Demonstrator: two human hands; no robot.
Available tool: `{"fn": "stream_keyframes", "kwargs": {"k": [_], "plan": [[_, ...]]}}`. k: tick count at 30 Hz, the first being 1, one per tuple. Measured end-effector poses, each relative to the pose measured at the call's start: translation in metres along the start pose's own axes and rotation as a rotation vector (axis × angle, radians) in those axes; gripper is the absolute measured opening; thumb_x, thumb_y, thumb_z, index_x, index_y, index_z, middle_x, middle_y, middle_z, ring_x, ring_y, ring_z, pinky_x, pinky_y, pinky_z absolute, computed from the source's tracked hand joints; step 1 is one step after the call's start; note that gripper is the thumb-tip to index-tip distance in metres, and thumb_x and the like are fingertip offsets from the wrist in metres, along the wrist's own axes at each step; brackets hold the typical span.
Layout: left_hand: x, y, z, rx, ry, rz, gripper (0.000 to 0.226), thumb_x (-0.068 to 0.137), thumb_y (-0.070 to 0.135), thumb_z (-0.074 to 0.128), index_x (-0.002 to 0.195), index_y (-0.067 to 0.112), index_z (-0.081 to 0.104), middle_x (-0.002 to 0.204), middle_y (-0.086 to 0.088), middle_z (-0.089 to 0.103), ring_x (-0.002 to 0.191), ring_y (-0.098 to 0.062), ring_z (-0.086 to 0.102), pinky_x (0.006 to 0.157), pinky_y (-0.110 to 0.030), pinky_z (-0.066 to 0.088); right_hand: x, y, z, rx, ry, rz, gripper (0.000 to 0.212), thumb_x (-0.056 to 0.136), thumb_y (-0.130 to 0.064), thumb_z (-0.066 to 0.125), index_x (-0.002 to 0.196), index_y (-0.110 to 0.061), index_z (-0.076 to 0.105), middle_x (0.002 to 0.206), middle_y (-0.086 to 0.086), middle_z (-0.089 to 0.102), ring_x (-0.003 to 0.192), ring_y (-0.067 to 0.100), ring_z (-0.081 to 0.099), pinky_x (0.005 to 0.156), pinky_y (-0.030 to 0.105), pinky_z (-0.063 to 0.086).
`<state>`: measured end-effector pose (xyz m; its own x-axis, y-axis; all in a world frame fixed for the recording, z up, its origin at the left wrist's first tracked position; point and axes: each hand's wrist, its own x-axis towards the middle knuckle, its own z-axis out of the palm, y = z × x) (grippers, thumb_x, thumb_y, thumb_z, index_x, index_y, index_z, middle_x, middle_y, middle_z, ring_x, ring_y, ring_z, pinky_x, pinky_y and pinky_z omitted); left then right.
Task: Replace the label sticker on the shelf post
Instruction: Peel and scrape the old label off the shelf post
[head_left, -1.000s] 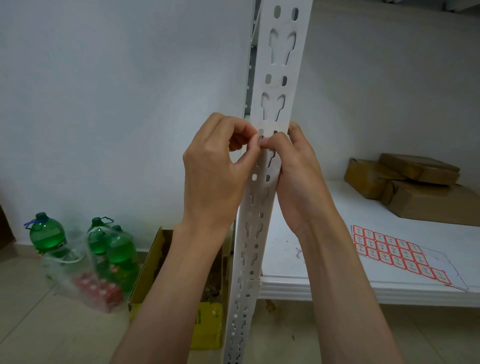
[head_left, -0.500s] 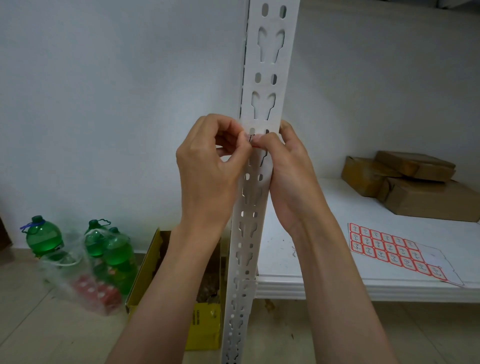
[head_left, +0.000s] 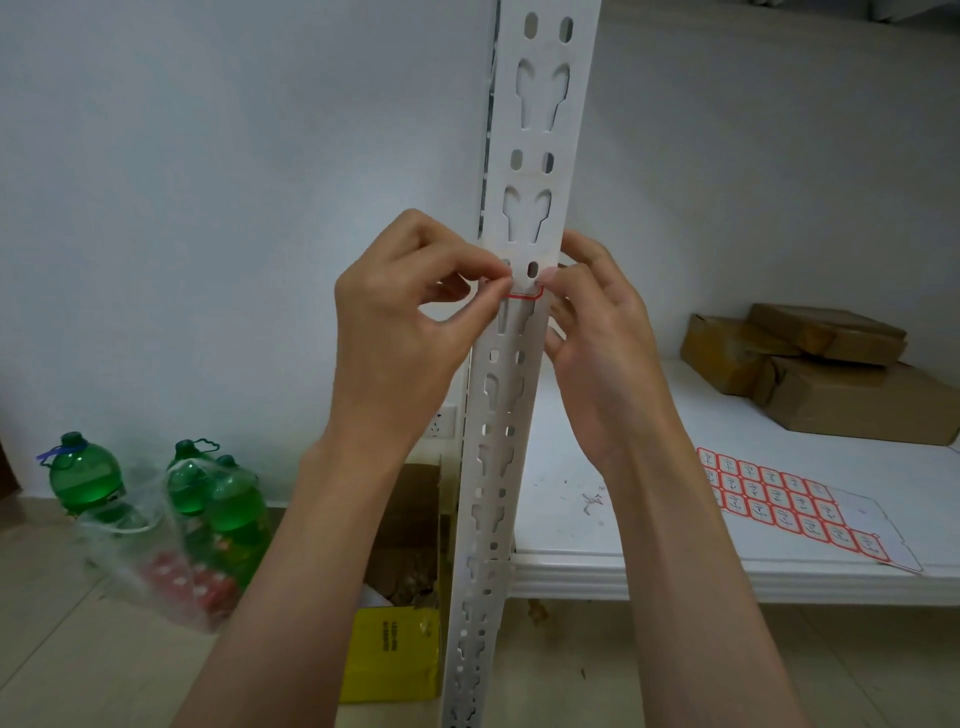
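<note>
Against the front of the white slotted shelf post (head_left: 524, 332), a red-edged label sticker (head_left: 523, 294) sits between two hands, the left hand (head_left: 400, 332) pinching its left edge with thumb and forefinger, the right hand (head_left: 597, 353) with fingers curled, pinching its right edge.

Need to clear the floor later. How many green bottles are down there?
3, all by the wall at left: one alone, two inside a clear plastic bag. More may be hidden behind them.
</note>
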<state>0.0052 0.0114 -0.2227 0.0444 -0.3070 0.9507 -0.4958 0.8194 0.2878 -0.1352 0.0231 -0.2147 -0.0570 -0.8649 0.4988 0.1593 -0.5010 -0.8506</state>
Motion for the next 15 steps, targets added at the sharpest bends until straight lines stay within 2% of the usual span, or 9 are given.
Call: {"fn": "stream_keyframes", "kwargs": {"k": [2,7,9,13,15], "plan": [[-0.0001,0.0006,0.0005,0.047,-0.005,0.044,0.013,0.088,0.02,0.077,0.096,0.009,0.078,0.093,0.005,0.059,0.082,-0.01,0.062,0.075,-0.018,0.057,-0.0011,0.0009,0.0003,-0.018,0.002,0.003,0.028,0.101,-0.011,0.05,0.123,-0.025,0.06,0.098,-0.009,0.076,0.096,0.011,0.073,0.084,0.024,0.06],[-0.0019,0.0009,0.0042,0.104,0.049,0.08,0.013,0.089,0.017,0.076,0.096,0.006,0.078,0.09,-0.006,0.066,0.079,-0.013,0.064,0.075,-0.02,0.057,-0.0007,0.0034,0.002,-0.027,0.002,0.002,0.03,0.101,-0.016,0.052,0.128,-0.029,0.058,0.094,-0.015,0.075,0.095,0.007,0.073,0.073,0.017,0.058],[-0.0031,0.0014,0.0056,0.119,0.052,0.081,0.013,0.089,0.017,0.076,0.096,0.006,0.078,0.089,-0.007,0.068,0.078,-0.012,0.064,0.075,-0.017,0.057,-0.0008,0.0036,0.002,-0.019,-0.001,0.005,0.03,0.101,-0.017,0.053,0.128,-0.029,0.058,0.095,-0.014,0.076,0.096,0.007,0.073,0.074,0.017,0.058],[-0.0014,0.0046,0.0082,0.146,0.016,0.063,0.011,0.092,0.019,0.071,0.094,0.009,0.075,0.091,-0.002,0.065,0.079,-0.007,0.06,0.076,-0.009,0.052,-0.0012,0.0042,0.0035,-0.005,0.009,0.012,0.035,0.098,-0.014,0.055,0.131,-0.026,0.057,0.109,0.0,0.075,0.104,0.016,0.071,0.087,0.03,0.059],[-0.0005,0.0063,0.0103,0.148,0.007,0.047,0.008,0.092,0.018,0.069,0.092,0.009,0.071,0.092,0.004,0.059,0.079,-0.006,0.056,0.074,-0.011,0.052,-0.0008,0.0049,0.0047,0.011,0.023,0.019,0.037,0.096,-0.013,0.056,0.132,-0.026,0.056,0.11,0.004,0.074,0.105,0.018,0.07,0.091,0.033,0.056]]}}
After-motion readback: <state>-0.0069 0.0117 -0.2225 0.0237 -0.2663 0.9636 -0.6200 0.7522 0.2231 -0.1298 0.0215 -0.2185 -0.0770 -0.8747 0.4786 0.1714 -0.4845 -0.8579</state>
